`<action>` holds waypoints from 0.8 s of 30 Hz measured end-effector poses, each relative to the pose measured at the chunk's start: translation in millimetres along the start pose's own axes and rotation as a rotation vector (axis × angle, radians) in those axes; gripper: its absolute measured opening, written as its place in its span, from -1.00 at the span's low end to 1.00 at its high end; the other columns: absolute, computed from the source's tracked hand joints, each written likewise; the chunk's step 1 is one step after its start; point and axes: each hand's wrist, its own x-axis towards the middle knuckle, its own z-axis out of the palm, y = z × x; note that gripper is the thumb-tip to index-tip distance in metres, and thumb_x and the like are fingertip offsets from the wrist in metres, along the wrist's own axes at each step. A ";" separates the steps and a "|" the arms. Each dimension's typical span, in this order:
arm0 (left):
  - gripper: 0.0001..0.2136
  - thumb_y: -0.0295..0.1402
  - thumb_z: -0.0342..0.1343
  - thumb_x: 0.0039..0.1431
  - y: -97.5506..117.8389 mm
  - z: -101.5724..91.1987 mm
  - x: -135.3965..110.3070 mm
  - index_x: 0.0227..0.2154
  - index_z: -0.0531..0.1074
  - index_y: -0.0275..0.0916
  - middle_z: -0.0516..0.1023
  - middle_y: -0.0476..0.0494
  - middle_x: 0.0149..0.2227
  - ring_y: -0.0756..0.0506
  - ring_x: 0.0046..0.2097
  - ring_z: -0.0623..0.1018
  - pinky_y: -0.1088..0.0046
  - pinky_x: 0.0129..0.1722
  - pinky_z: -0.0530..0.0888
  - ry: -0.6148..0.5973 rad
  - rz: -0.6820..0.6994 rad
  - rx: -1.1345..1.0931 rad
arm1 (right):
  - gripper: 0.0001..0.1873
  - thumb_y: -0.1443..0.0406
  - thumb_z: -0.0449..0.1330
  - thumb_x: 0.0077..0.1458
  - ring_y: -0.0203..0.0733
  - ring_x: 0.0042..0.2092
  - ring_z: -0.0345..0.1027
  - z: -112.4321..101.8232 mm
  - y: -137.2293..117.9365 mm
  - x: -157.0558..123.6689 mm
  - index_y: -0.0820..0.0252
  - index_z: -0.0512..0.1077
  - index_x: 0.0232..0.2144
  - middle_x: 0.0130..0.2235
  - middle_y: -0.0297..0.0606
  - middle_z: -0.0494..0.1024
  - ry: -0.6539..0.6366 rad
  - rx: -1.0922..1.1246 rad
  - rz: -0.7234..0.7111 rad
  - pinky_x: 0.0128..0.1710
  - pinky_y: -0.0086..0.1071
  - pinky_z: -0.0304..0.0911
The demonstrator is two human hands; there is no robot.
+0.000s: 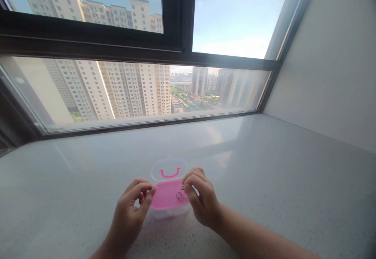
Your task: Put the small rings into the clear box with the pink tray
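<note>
A clear plastic box (170, 212) with a pink inner tray (164, 196) sits on the pale sill. Its clear lid (155, 171), with a pink handle (170, 174), lies behind it. Two thin dark rings (179, 196), like small hair ties, overlap at the tray's right side. Over the tray's right edge, my right hand (202, 198) pinches a small pale ring (182, 187), like a hair tie. My left hand (133, 202) is at the tray's left rim, thumb and forefinger pressed together; what lies between those fingertips is too small to make out.
The box rests on a speckled, glossy window sill (264, 196). Behind it runs a dark window frame (141, 125), with tall buildings outside. A white wall (331, 63) bounds the sill on the right.
</note>
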 end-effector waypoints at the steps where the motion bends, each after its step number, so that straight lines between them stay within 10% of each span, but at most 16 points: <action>1: -0.84 -0.32 0.07 0.18 -0.7 0.2 0.0 -0.47 0.44 -0.22 0.44 -0.05 -0.40 -0.03 -0.41 0.45 0.52 -0.44 0.41 0.003 0.002 -0.002 | -0.82 0.41 -0.04 0.16 -0.20 -0.37 0.26 0.0 -0.2 0.0 0.17 0.27 -0.46 -0.46 -0.29 0.38 0.001 -0.004 0.001 -0.20 -0.22 0.10; 24: -0.81 -0.26 0.09 0.15 2.5 0.3 2.0 -0.50 0.46 -0.22 0.46 -0.07 -0.41 -0.04 -0.42 0.45 0.52 -0.45 0.43 0.037 -0.015 -0.011 | -0.81 0.39 -0.05 0.16 -0.21 -0.36 0.26 -0.7 -2.7 1.3 0.17 0.25 -0.48 -0.45 -0.29 0.39 -0.003 -0.014 0.017 -0.20 -0.22 0.09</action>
